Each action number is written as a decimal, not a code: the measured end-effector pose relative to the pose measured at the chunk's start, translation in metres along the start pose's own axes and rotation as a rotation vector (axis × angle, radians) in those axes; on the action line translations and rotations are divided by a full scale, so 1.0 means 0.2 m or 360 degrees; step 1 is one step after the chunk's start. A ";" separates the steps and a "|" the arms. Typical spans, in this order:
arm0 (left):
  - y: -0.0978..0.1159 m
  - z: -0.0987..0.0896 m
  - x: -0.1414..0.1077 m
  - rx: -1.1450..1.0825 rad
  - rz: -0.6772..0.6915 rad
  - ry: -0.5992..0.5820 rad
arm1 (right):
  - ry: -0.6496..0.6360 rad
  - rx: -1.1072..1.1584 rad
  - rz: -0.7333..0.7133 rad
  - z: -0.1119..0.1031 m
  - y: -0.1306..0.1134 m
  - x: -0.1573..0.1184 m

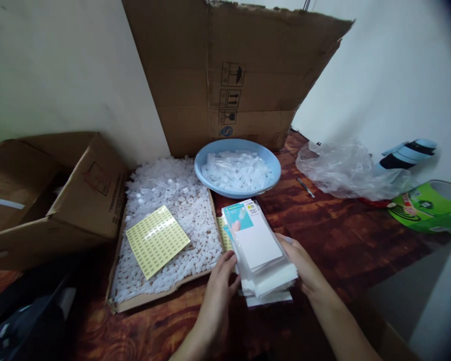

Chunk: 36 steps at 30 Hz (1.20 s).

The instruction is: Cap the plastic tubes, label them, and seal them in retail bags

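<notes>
A stack of packaging cards in clear sleeves (261, 250), white with a teal printed top, lies between my hands above the dark wooden table. My left hand (222, 281) holds its left edge, fingers bent against it. Along the right edge, my right hand (298, 263) grips the same stack, its fingertips partly hidden. Part of a yellow sheet (225, 234) shows under the stack's left side. A blue basin (237, 191) of small clear and white pieces stands just behind. To the left, a yellow sticker sheet (158, 240) rests on white pieces in a shallow cardboard tray (165, 297).
An open cardboard box (86, 195) stands at the left, and a large cardboard panel (188, 75) rises at the back. On the right are a pen (305, 187), a crumpled plastic bag (346, 168), a blue and black object (408, 154) and a green container (417, 208).
</notes>
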<state>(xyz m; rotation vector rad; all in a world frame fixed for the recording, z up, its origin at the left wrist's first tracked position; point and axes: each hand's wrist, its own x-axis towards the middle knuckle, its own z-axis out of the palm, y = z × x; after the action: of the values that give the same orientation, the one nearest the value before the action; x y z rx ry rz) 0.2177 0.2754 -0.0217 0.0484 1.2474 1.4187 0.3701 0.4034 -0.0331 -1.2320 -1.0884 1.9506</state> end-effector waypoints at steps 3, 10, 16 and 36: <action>0.00 0.02 0.00 -0.0130 -0.0068 -0.0059 | 0.0033 -0.0028 0.0020 -0.01 -0.02 0.00; -0.04 0.06 0.03 -0.0198 -0.0049 -0.0027 | 0.0101 -0.0095 0.0001 -0.05 -0.05 0.02; -0.07 0.13 0.04 -0.0278 -0.0065 -0.0159 | 0.0078 -0.0139 -0.0017 -0.13 -0.07 0.04; -0.06 0.33 0.24 0.0181 0.0002 -0.0596 | 0.0153 -0.0243 -0.0009 -0.48 -0.23 0.26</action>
<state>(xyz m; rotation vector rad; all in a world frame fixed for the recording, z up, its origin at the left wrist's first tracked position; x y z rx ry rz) 0.2539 0.3502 -0.0301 0.3759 1.0132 1.2677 0.4388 0.4994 -0.0389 -1.3872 -1.2078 1.8117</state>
